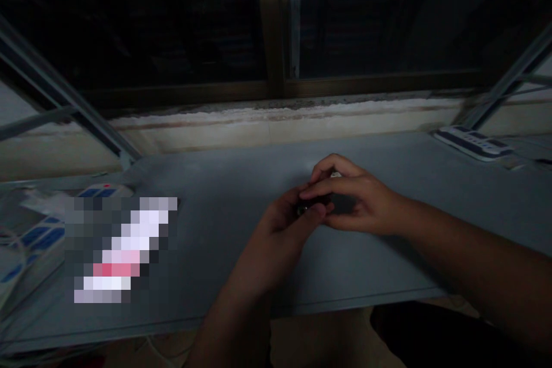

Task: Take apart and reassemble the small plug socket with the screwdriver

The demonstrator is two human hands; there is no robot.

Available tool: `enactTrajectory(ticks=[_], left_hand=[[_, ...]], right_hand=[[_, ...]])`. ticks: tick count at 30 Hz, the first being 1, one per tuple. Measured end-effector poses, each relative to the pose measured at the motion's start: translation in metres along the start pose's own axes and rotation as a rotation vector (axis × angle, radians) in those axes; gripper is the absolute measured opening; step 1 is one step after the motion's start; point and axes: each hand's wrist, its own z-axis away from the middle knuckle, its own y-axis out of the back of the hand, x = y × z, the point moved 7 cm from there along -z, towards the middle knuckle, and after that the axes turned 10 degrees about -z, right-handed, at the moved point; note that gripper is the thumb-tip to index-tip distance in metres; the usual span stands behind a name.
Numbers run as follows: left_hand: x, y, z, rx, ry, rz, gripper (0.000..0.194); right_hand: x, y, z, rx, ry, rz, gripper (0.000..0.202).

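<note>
Both my hands meet above the middle of the grey-blue desk [207, 264]. A small dark object [305, 207] with a shiny spot shows between my fingers; most of it is covered, and its kind cannot be made out. My left hand [280, 233] is closed on it, with the thumb pressed along the near side. Curved around its far and right sides is my right hand [353, 198], fingertips touching the object or the left fingers. A gap shows between the right hand's thumb and fingers.
Power strips with blue sockets [47, 236] and cables lie at the left. Beside them is a pixelated bright patch [129, 247]. A white and dark power strip [472, 144] sits at the back right. Metal frame posts [86, 109] rise at both sides, before a dark window [172, 23].
</note>
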Motion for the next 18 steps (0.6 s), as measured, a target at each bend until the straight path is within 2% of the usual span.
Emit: enactTrajectory(ticks=[6, 13, 18], left_hand=[[0.012, -0.004, 0.004, -0.015, -0.051, -0.036, 0.042], [0.023, -0.003, 0.009, 0.087, -0.211, -0.233, 0.039], [0.027, 0.003, 0.013, 0.179, -0.271, -0.386, 0.037]], right_hand=[[0.003, 0.009, 0.002, 0.092, 0.027, -0.069, 0.051], [0.008, 0.016, 0.001, 0.101, 0.021, -0.137, 0.028], [0.006, 0.018, 0.003, 0.121, 0.056, -0.131, 0.027]])
